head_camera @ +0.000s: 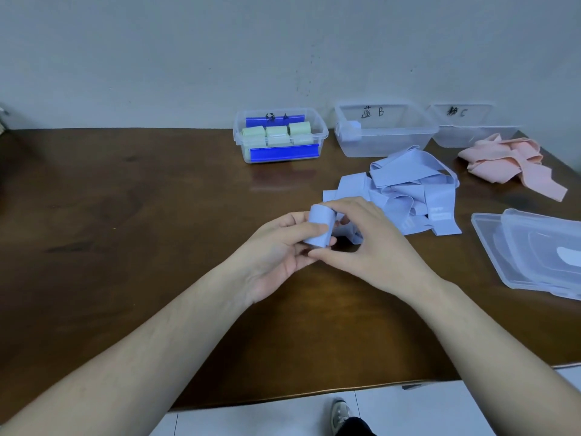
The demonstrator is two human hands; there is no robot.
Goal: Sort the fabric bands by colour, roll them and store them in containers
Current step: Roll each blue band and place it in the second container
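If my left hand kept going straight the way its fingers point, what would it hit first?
Probably the right hand: the left hand points right across the blue roll both grip. Depth is uncertain.

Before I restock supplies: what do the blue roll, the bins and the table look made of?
Blue roll: soft matte fabric, probably stretchy; it curls tightly.
Bin B: translucent, slightly frosted plastic; one roll shows through its wall.
Table: dark brown wood or wood veneer, glossy; it reflects the bins.

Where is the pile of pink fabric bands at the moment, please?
In the head view, the pink fabric bands lie loose at the table's far right, in front of container C and right of the blue bands.
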